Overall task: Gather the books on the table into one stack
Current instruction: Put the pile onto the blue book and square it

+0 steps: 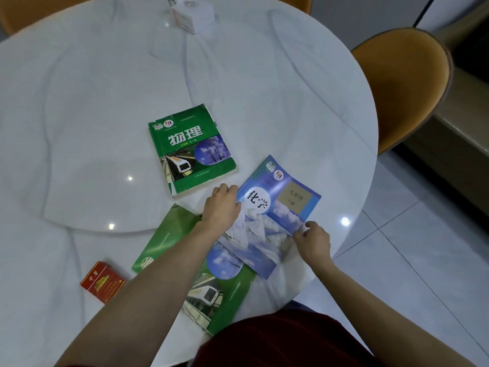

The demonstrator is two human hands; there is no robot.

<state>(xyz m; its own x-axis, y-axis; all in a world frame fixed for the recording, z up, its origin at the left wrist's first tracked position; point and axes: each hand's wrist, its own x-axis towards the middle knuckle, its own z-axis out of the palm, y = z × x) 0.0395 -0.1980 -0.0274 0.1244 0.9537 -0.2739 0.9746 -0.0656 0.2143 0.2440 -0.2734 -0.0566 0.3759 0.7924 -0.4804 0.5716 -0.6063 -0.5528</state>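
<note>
A blue chemistry book (pixel 275 215) lies tilted across the right part of a larger green book (pixel 211 292) near the table's front edge. My left hand (pixel 222 207) grips the blue book's left edge, fingers curled over it. At the same book's right edge, my right hand (pixel 313 241) pinches the cover. A second green physics book (pixel 190 149) lies flat and alone, farther in toward the middle of the table, apart from both hands.
The round white marble table (pixel 105 115) carries a red cigarette pack (pixel 102 282) at front left and a white tissue box (pixel 193 15) at the far side. An orange chair (pixel 399 86) stands to the right, beside the table's edge.
</note>
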